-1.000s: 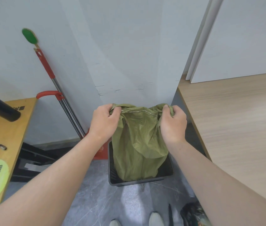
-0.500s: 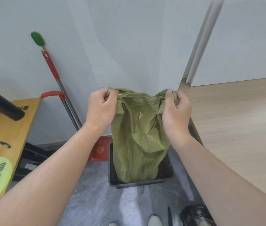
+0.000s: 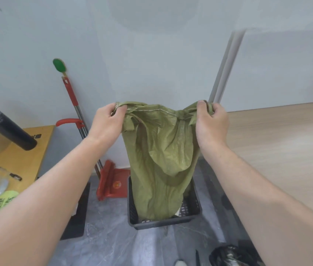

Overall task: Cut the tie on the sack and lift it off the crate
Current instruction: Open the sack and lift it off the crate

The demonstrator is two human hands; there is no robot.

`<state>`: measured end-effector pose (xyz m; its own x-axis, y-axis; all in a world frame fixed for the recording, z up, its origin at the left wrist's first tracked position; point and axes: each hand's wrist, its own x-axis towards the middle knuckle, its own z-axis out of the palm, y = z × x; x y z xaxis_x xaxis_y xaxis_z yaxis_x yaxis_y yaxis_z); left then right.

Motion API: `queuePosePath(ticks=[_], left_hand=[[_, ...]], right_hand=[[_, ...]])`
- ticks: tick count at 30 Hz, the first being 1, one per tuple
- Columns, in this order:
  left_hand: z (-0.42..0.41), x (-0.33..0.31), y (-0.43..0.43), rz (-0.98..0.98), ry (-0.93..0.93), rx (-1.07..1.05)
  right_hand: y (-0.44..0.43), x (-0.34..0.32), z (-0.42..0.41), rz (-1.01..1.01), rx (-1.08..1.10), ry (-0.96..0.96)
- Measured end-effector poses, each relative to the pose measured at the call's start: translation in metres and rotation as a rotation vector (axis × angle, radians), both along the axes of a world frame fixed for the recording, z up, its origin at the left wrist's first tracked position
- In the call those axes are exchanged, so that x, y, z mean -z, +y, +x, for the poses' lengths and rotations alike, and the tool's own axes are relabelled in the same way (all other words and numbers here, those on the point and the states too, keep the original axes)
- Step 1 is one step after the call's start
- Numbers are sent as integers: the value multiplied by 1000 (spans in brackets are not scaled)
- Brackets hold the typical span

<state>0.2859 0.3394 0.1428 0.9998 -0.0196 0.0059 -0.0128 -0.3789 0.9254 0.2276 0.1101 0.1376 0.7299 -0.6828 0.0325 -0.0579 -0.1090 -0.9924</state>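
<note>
Since half a second ago both hands have risen, and the green sack (image 3: 161,154) with them: more of its length now hangs clear above the black crate (image 3: 190,210), and its mouth is stretched wider between the fists. The view has also tilted up, showing more wall.

The left hand (image 3: 106,123) is closed on the left corner of the sack's open rim, fingers curled over the hem. The right hand (image 3: 210,124) is closed on the right corner, thumb on the near side, cloth bunched in the fist. The rim sags slightly between them.

The sack hangs with its long axis close to vertical, mouth up and bottom down, leaning a little toward the right at the lower end. Its bottom is still inside the crate; whether it rests on the crate floor or just clears it is hard to say, as the near wall hides that part. The crate stands on the grey floor (image 3: 113,237).

A red dustpan (image 3: 113,183) with a long handle leans against the wall just left of the crate. The light wooden counter (image 3: 286,146) lies to the right. A black cylinder (image 3: 8,129) lies on the yellow counter (image 3: 27,156) at the left.
</note>
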Motion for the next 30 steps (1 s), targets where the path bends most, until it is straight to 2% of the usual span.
queuePosePath(ticks=[5, 8, 13, 16, 19, 21, 24, 27, 30], left_hand=[[4, -26, 36, 108, 61, 26], [4, -43, 57, 163, 53, -35], [3, -63, 95, 238, 112, -72], [-5, -75, 106, 229, 77, -134], [-24, -89, 104, 237, 25, -189], [-44, -102, 96, 169, -34, -147], [-77, -125, 77, 47, -127, -43], [-113, -151, 53, 49, -125, -13], [-143, -167, 35, 107, -121, 51]], right_hand=[[-2, -37, -14, -88, 9, 78], [-1, -58, -22, -156, 37, 151], [-14, -80, -40, -169, 138, 253], [-26, -97, -56, -190, 213, 253], [-42, -114, -71, -289, 184, 259], [-53, -127, -79, -418, 128, 291], [-69, -149, -93, -411, 88, 345], [-86, -168, -105, -404, 59, 366], [-98, -187, -115, -493, -1, 396]])
